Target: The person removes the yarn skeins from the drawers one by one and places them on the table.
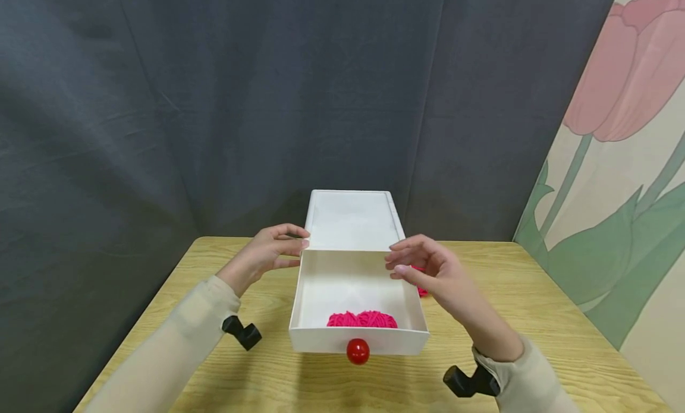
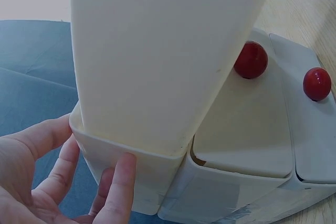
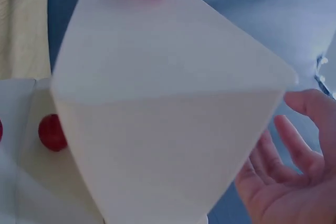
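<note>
A white drawer unit (image 1: 353, 220) stands on the table with its top drawer (image 1: 309, 294) pulled far out toward me. Inside that drawer, against its front panel, lies a bundle of pink yarn (image 1: 362, 320). A round red knob (image 1: 358, 351) sits on the drawer front. My left hand (image 1: 266, 250) is at the unit's left side by the drawer opening, its extended fingertips resting on the casing (image 2: 149, 169). Over the drawer's right edge hovers my right hand (image 1: 430, 269), fingers loosely bent and nothing in them; in the right wrist view it is beside the drawer's wall (image 3: 168, 150).
Two lower drawers with red knobs (image 2: 251, 60) sit closed in the left wrist view. More pink yarn (image 1: 422, 292) shows beside the unit, partly behind my right hand. A dark curtain (image 1: 299, 104) hangs behind the wooden table (image 1: 481, 294); a tulip-painted wall (image 1: 615, 223) borders the right.
</note>
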A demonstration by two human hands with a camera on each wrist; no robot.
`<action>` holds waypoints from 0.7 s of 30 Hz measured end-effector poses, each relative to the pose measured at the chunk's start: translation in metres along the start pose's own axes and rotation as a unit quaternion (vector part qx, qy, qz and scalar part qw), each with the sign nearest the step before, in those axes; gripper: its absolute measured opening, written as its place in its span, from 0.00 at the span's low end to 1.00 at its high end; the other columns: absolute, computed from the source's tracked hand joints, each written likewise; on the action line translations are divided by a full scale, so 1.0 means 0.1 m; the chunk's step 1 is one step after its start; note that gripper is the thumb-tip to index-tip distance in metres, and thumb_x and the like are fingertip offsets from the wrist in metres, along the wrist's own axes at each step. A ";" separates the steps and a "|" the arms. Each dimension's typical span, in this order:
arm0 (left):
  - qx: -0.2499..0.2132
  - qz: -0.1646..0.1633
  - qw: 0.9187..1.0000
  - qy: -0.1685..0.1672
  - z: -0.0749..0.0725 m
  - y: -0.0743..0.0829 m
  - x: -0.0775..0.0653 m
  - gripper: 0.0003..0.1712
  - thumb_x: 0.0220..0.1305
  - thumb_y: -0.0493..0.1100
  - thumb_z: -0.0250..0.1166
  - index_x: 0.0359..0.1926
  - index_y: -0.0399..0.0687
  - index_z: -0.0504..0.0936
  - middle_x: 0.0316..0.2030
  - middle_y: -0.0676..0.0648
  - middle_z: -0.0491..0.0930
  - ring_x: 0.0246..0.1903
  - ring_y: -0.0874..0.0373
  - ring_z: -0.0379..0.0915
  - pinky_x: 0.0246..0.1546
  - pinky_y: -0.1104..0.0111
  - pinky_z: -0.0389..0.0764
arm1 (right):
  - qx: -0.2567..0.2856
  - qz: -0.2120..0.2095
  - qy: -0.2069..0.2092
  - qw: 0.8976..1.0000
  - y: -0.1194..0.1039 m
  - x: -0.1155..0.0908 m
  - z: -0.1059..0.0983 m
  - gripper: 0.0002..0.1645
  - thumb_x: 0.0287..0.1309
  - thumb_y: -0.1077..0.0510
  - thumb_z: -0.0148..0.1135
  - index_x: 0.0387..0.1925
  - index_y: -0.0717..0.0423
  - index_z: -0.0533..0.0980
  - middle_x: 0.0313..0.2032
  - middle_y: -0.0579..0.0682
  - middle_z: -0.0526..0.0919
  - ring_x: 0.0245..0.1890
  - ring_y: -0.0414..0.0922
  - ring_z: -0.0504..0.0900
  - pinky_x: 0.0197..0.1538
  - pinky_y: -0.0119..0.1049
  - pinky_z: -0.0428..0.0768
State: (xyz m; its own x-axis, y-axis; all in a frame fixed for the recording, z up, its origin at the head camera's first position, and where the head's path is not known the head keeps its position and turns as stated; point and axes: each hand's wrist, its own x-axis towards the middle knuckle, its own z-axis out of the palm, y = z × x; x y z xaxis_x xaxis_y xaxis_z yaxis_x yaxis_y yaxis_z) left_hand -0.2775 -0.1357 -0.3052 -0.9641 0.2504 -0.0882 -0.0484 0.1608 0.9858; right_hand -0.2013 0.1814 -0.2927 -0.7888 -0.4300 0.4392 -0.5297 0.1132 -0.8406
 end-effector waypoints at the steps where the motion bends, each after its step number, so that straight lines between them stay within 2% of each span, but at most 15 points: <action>1: 0.001 0.000 1.000 0.000 0.00 0.00 0.00 0.18 0.64 0.40 0.65 0.53 0.43 0.76 0.46 0.43 0.80 0.42 0.53 0.79 0.50 0.57 0.82 | -0.010 0.007 -0.017 1.000 0.00 0.01 0.02 0.18 0.60 0.68 0.62 0.51 0.67 0.72 0.44 0.46 0.84 0.42 0.44 0.85 0.45 0.36 0.84; 3: 0.000 -0.001 1.000 0.001 0.00 0.00 0.00 0.18 0.63 0.40 0.65 0.53 0.43 0.76 0.45 0.44 0.80 0.41 0.53 0.79 0.50 0.57 0.82 | -0.024 0.024 -0.055 0.998 -0.01 0.03 0.05 0.17 0.60 0.66 0.63 0.50 0.64 0.73 0.45 0.53 0.83 0.42 0.48 0.85 0.45 0.36 0.84; 7: 0.000 -0.001 1.000 0.000 0.00 0.00 0.01 0.18 0.63 0.40 0.65 0.53 0.43 0.76 0.45 0.44 0.80 0.40 0.54 0.79 0.50 0.58 0.82 | -0.049 0.046 -0.128 0.989 -0.01 0.08 0.11 0.16 0.59 0.62 0.66 0.48 0.59 0.76 0.46 0.63 0.82 0.44 0.49 0.84 0.47 0.36 0.84; 10: -0.002 0.000 1.000 -0.003 -0.01 -0.01 0.01 0.17 0.64 0.40 0.65 0.53 0.43 0.76 0.45 0.44 0.80 0.40 0.54 0.79 0.50 0.57 0.82 | -0.071 0.061 -0.164 0.982 -0.01 0.11 0.15 0.16 0.58 0.58 0.67 0.47 0.57 0.77 0.45 0.60 0.82 0.44 0.44 0.83 0.49 0.36 0.83; 15: -0.008 0.006 1.000 -0.008 -0.02 -0.02 0.01 0.17 0.64 0.39 0.65 0.52 0.42 0.76 0.45 0.45 0.78 0.40 0.55 0.79 0.50 0.57 0.82 | -0.090 0.090 -0.204 0.971 -0.03 0.15 0.19 0.17 0.58 0.56 0.68 0.47 0.56 0.77 0.44 0.57 0.82 0.43 0.45 0.83 0.47 0.34 0.83; 21: -0.004 0.006 1.000 -0.008 -0.03 -0.02 0.00 0.17 0.64 0.40 0.65 0.53 0.42 0.75 0.46 0.44 0.78 0.40 0.55 0.79 0.50 0.57 0.82 | -0.117 0.107 -0.262 0.952 -0.07 0.20 0.22 0.16 0.58 0.55 0.67 0.47 0.56 0.77 0.44 0.53 0.83 0.43 0.42 0.83 0.47 0.33 0.82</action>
State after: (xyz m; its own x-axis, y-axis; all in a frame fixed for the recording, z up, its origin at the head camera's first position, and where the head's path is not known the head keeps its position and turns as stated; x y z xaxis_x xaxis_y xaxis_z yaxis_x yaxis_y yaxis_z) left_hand -0.2786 -0.1388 -0.3065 -0.9603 0.2677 -0.0778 -0.0380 0.1508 0.9878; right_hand -0.2066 0.1517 -0.2848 -0.6545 -0.7561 -0.0041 -0.4780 0.4180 -0.7726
